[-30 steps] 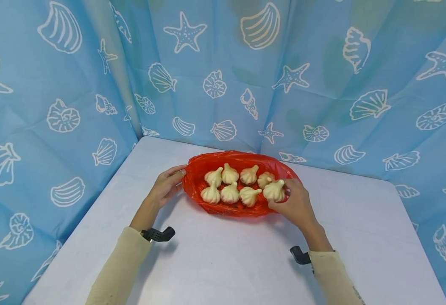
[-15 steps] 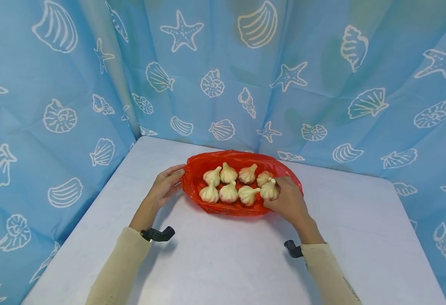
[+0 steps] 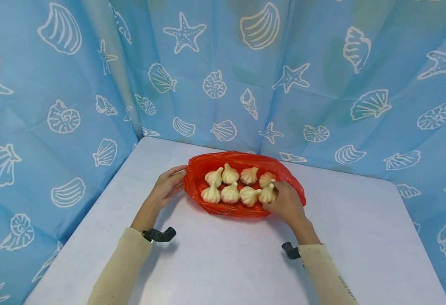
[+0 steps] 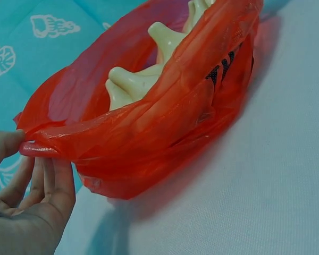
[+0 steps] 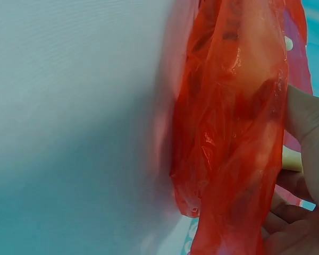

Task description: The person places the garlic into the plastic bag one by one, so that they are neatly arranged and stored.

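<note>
A red plastic bag [image 3: 284,169] lies on the table with its mouth spread wide, and several pale garlic bulbs sit inside it in two rows. At its left end my left hand [image 3: 165,186] pinches the rim between thumb and fingers; the left wrist view shows the folded red edge in that pinch [image 4: 40,149]. My right hand [image 3: 288,203] reaches in at the right end and grips a garlic bulb [image 3: 267,194] at the front right corner, beside the other bulbs. In the right wrist view the bag's wall [image 5: 234,122] hides most of that bulb and the fingertips.
A white-covered table [image 3: 215,262] carries the bag near its back edge. Behind and to the left hangs a blue curtain [image 3: 192,72] printed with white shells and starfish. A black wrist camera [image 3: 160,234] sits on the left wrist, another [image 3: 291,250] on the right.
My right hand has moved left and slightly down into the bag, bringing its garlic bulb up beside the front-row bulbs. My left hand stays at the bag's left rim.
</note>
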The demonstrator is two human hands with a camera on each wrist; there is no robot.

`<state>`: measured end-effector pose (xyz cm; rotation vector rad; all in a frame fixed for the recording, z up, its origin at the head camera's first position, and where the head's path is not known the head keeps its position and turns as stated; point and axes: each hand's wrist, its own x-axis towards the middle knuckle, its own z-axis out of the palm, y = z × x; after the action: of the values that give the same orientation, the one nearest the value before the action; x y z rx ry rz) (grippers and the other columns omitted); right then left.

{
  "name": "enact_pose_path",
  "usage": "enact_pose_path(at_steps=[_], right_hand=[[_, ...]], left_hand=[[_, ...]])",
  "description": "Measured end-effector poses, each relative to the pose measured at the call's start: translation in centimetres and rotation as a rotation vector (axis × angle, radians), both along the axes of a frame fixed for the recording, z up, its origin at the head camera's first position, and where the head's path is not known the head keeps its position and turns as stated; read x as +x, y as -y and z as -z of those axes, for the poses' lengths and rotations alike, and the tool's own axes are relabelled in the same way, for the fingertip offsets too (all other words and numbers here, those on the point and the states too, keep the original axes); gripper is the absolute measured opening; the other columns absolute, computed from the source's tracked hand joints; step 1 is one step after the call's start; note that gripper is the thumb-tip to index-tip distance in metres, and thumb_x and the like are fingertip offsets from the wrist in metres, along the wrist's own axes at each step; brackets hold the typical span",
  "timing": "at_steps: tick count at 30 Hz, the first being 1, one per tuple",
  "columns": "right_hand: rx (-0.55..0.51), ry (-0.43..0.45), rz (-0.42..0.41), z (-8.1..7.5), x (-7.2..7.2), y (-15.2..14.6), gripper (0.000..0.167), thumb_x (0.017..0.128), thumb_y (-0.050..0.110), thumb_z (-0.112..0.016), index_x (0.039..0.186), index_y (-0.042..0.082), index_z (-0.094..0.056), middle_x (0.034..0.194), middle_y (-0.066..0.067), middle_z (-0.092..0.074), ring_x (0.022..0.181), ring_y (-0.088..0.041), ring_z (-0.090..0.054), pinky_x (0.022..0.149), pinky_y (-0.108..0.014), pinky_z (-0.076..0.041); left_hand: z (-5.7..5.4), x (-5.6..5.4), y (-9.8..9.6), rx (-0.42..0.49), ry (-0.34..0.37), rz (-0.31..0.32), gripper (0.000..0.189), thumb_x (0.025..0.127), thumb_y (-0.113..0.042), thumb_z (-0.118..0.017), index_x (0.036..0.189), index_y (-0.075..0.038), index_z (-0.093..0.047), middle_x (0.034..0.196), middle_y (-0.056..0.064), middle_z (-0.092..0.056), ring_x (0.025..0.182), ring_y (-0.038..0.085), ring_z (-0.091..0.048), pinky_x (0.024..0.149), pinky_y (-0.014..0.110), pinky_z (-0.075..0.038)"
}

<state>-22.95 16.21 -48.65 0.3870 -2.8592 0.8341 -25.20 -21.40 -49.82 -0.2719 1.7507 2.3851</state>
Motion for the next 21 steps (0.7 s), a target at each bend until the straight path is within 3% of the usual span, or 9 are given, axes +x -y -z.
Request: enact_pose_path(at_steps=[21], right_hand=[[-0.019, 0.08, 0.05, 1.4, 0.1, 0.0, 0.07, 0.069, 0.022, -0.085, 0.126, -0.003, -0.054, 0.121, -0.019, -0.059, 0.111, -0.035, -0.053, 0.097, -0.053, -0.046]], left_hand=[[-0.3, 0.2, -0.2, 0.008, 0.004, -0.002, 0.046, 0.096, -0.023, -0.065, 0.138, -0.011, -0.052, 0.138, 0.008, -0.054, 0.119, 0.023, -0.056, 0.094, 0.032, -0.051]])
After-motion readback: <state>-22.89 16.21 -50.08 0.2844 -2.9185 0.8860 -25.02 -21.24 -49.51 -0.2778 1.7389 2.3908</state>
